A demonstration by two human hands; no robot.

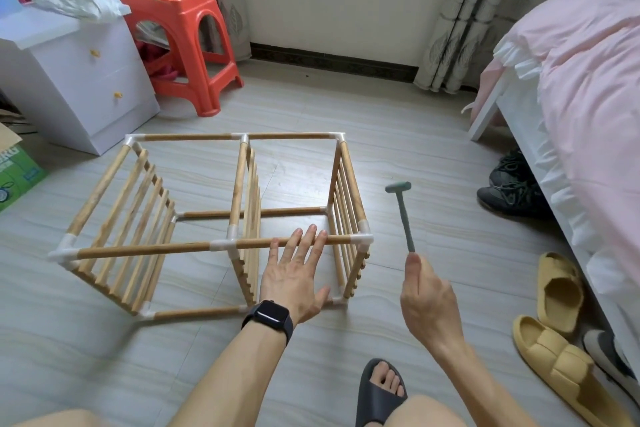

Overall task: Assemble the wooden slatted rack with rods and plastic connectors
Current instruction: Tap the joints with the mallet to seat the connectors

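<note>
Head view: rack (pixel 247 204) stands on the floor (pixel 311 107) right in front of me, on its side, three slat panels joined by long rods and white connectors (pixel 362 238) at the corners. My left hand (pixel 294 270) lies flat with fingers straight and spread, fingertips resting on the near top rod (pixel 145 250), between the middle and right panels, gripping nothing. My right hand (pixel 427 302) curls round the bottom end of a small grey-green hammer (pixel 403 215), head up, just right of the rack and apart from it. Handling guess: rack looks light, thin wood, stiff along each rod but likely wobbly at the push-fit joints; slats look thin, could crack if struck. I'd hold it by a long rod near a connector and tap on connectors only, not on slats. Plastic is probably a bit slick, wood less so. Containers: white cabinet (pixel 79 80) at left, both drawers closed, contents unseen, a crumpled white bag (pixel 76 0) on top; green box (pixel 17 173) at the left edge, inside can't be seen. Red stool (pixel 183 35) behind, bed (pixel 571 80) and yellow slippers (pixel 559 291) at right.
</note>
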